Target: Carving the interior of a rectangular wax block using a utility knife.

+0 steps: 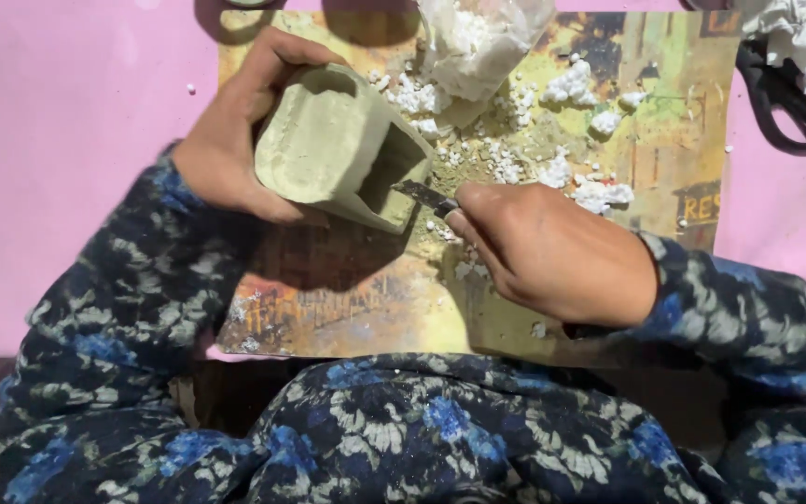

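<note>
A printed yellow-brown mat [664, 121] is spread on the pink desk [67, 121], strewn with white crumbs [571, 84]. A grey-green clay block [338, 145] is gripped above it by the left hand [226, 140], its hollow opening turned rightward. A dark blade [423, 196] is pinched by the right hand [552, 252] fingers, tip at the opening.

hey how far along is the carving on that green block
Partly done, it seems. The green block already has a hollowed opening, and white crumbs plus greenish dust litter the printed mat. In hand: the left hand grips the block while the right hand works a blade at the opening. How much remains can't be told.
</note>
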